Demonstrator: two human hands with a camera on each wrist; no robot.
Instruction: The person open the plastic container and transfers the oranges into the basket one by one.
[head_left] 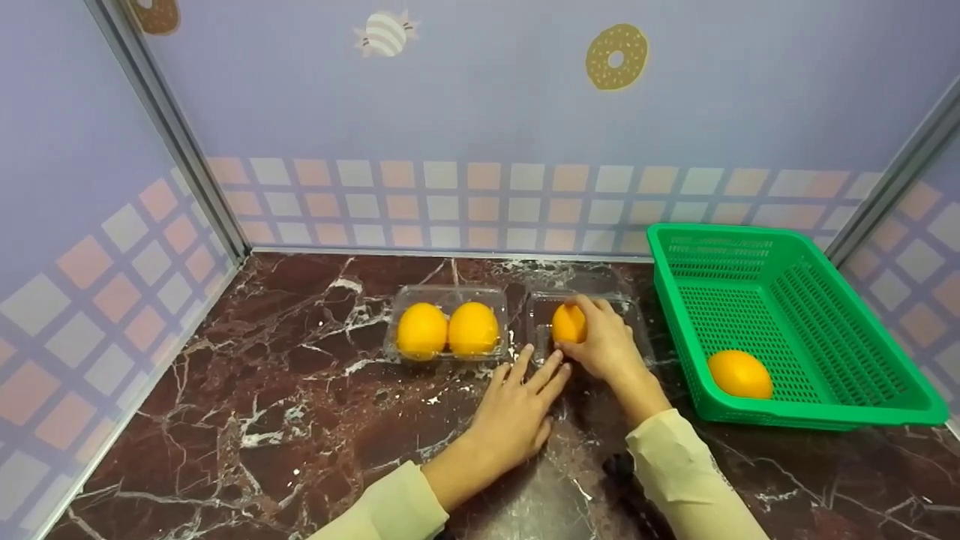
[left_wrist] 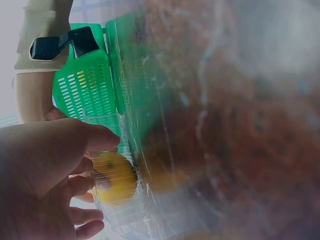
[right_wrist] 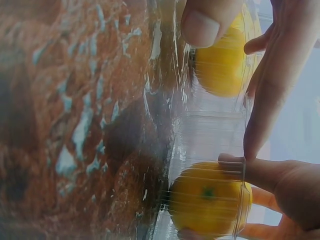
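My right hand grips an orange inside the left part of a clear plastic box. In the right wrist view, its fingers and thumb surround the orange, seen through the box wall. My left hand lies with fingers spread and mostly straight, its fingertips at the box's front edge; whether they press on it I cannot tell. Its thumb side fills the left of the left wrist view, near the orange. To the left, a second clear box holds two oranges side by side.
A green perforated basket stands at the right, with one orange in its near left corner. Patterned wall panels border the dark marbled table at the back and sides.
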